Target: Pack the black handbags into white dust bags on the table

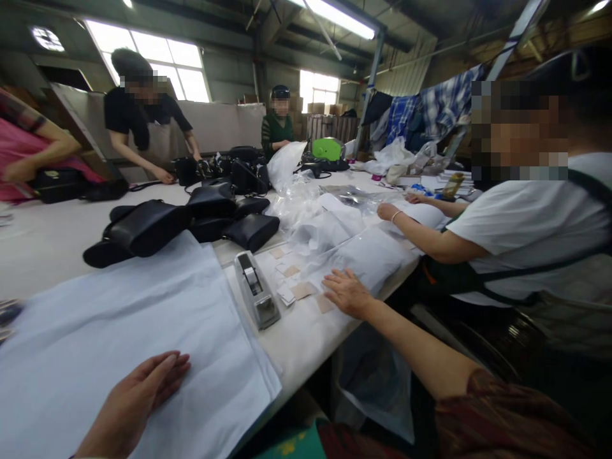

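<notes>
My left hand (pixel 138 395) is above or resting on a stack of large white paper sheets (pixel 191 319), its fingers loosely extended and nothing visible in them. Farther right, my right hand (pixel 349 294) lies with fingers spread at the near end of a clear plastic bag (pixel 368 258) with something white inside. Beside it are small brown and white tags (pixel 302 291). A grey tape dispenser (pixel 257 290) stands between the paper and the tags.
Black bags (pixel 150 226) lie piled behind the paper, with crumpled clear plastic (pixel 299 197) right of them. At the right a co-worker in a white shirt (pixel 540 223) reaches onto the table. Other people (pixel 143 127) handle black bags across it. The table edge (pixel 325 354) runs diagonally near me.
</notes>
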The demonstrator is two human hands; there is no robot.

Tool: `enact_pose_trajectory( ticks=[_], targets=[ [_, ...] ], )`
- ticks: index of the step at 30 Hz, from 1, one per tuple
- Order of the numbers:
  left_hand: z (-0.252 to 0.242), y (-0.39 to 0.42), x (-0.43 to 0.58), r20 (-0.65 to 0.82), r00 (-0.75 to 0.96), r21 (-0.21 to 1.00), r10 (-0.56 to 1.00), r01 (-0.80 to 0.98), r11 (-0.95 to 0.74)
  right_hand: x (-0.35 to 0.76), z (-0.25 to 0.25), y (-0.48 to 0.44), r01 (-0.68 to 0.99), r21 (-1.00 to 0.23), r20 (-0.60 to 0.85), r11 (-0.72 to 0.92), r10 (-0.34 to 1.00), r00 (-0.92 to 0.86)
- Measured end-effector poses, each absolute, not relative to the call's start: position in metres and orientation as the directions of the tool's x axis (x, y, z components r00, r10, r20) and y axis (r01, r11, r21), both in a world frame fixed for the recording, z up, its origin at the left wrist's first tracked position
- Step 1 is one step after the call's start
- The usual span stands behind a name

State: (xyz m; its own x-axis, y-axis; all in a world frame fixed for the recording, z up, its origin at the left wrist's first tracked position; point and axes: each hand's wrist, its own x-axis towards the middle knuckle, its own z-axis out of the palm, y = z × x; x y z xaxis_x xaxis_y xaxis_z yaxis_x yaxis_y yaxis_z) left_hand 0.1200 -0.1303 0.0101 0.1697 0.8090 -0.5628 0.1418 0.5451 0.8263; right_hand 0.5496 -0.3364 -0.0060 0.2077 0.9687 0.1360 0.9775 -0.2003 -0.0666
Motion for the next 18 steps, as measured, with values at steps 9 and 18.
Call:
enact_pose_trajectory(
  ticks=[9,18],
  targets=[
    [0.003,-0.134,0.108,-0.518,0.192,0.855,0.834,0.109,0.507,0.545,-0.010,-0.331,0.986,-0.062,0.145,-0.158,0.976,0.165],
    [0.008,-0.146,0.090,-0.317,0.183,0.941,0.931,0.185,0.284,0.563,-0.054,-0.303,0.963,-0.158,0.168,-0.219,0.955,0.244]
  ],
)
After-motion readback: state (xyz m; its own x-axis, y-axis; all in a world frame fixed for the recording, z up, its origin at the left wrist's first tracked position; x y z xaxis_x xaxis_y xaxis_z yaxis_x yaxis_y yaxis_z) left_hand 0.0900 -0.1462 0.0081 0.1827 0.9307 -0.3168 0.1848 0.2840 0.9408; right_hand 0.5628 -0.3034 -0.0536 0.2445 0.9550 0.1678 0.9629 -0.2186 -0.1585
